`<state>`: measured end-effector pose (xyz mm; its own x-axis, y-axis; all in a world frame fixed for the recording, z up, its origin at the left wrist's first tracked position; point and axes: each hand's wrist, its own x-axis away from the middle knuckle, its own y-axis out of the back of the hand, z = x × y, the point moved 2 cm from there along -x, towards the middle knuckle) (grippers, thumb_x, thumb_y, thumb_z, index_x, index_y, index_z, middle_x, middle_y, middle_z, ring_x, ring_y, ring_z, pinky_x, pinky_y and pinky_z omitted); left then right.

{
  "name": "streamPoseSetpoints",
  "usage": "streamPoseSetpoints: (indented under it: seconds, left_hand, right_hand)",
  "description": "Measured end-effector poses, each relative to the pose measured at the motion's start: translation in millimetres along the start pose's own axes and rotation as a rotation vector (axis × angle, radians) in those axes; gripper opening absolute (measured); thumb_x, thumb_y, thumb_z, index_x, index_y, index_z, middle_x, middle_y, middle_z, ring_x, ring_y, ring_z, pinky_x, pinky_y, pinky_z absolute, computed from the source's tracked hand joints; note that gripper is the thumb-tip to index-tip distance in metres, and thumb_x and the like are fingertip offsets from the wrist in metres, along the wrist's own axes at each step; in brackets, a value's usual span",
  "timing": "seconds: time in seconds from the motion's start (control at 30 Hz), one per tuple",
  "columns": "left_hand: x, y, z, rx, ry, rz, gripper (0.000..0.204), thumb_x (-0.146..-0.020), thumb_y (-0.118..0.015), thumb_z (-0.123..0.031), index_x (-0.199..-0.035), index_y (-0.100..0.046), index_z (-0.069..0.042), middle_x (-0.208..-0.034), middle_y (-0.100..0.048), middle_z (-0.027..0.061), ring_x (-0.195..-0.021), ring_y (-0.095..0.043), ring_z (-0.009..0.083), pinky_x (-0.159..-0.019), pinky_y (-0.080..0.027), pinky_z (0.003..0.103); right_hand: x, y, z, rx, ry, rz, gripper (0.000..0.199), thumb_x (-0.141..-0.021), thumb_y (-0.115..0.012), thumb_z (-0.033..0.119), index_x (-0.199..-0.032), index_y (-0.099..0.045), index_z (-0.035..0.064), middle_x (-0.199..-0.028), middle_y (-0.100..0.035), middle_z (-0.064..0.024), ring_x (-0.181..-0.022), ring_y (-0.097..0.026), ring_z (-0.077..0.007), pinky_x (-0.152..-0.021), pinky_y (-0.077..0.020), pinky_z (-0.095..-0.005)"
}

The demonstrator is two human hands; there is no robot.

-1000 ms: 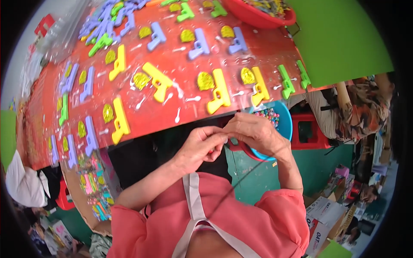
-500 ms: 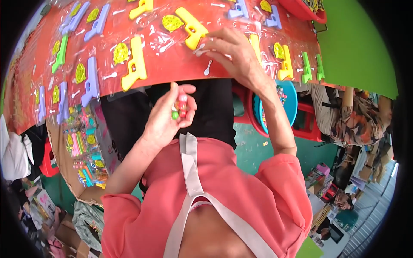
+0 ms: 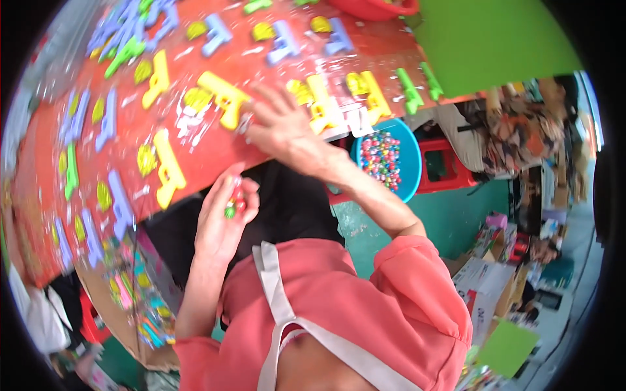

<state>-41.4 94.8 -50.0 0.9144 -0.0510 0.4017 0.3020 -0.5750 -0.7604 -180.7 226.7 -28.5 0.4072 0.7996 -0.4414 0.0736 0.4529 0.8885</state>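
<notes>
Just off the table's near edge, my left hand (image 3: pixel 218 212) is cupped around several small beads (image 3: pixel 236 199), red, green and whitish. Over the red tabletop (image 3: pixel 215 153), my right hand (image 3: pixel 287 130) lies with its fingers stretched and apart, slightly smeared by motion. Its fingertips are beside the grip of a yellow toy gun (image 3: pixel 225 98), which sits in clear plastic with a yellow coiled bundle (image 3: pixel 197 99) to its left. Small whitish bits by the right thumb are too blurred to make out. Another yellow toy gun (image 3: pixel 168 169) lies nearer the left hand.
Purple, green and yellow toy guns in clear packs cover the table, with a heap of purple ones (image 3: pixel 134 26) far left. A blue basin (image 3: pixel 409 159) of colourful beads stands right, near a red stool (image 3: pixel 443 166). A box of packed toys (image 3: pixel 140 293) is lower left.
The view has swung, so the table sits differently and the bead basin shows more fully. My right fingers, curled by a small white piece before, are now spread. My left hand still holds the beads.
</notes>
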Motion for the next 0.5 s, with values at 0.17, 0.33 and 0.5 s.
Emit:
streamPoseSetpoints:
  seconds: [0.17,0.33,0.5]
  left_hand:
    - [1.6,-3.1,2.6,-0.043,0.018,-0.084,0.025,-0.099,-0.05,-0.024,-0.118,-0.053,-0.007,-0.086,-0.06,0.0071,-0.065,-0.054,0.0143,-0.052,-0.039,0.025]
    - [-6.6,-25.4,8.2,-0.077,0.08,-0.031,0.026,-0.099,-0.051,-0.024,-0.119,-0.053,-0.008,-0.085,-0.058,0.0064,-0.069,-0.055,0.0151,-0.052,-0.041,0.023]
    - [-15.5,-48.3,15.5,-0.134,0.151,0.082,0.027,-0.099,-0.051,-0.024,-0.119,-0.052,-0.007,-0.086,-0.058,0.0075,-0.07,-0.056,0.0156,-0.053,-0.041,0.025]
  right_hand:
    - [4.6,37.1,-1.5,-0.12,-0.044,-0.118,0.021,-0.073,-0.07,0.011,-0.093,-0.064,0.0084,-0.116,-0.056,-0.0098,-0.124,-0.044,-0.0337,-0.102,-0.036,-0.0527]
    - [31.1,74.1,-14.3,-0.116,-0.095,-0.142,0.023,-0.075,-0.069,0.01,-0.096,-0.062,0.0071,-0.111,-0.057,-0.0085,-0.112,-0.05,-0.0295,-0.094,-0.0414,-0.0431]
    - [53.1,100.9,-20.6,-0.11,-0.119,-0.187,0.021,-0.074,-0.066,0.009,-0.093,-0.06,0.0058,-0.093,-0.054,-0.0083,-0.095,-0.054,-0.027,-0.085,-0.0422,-0.0388]
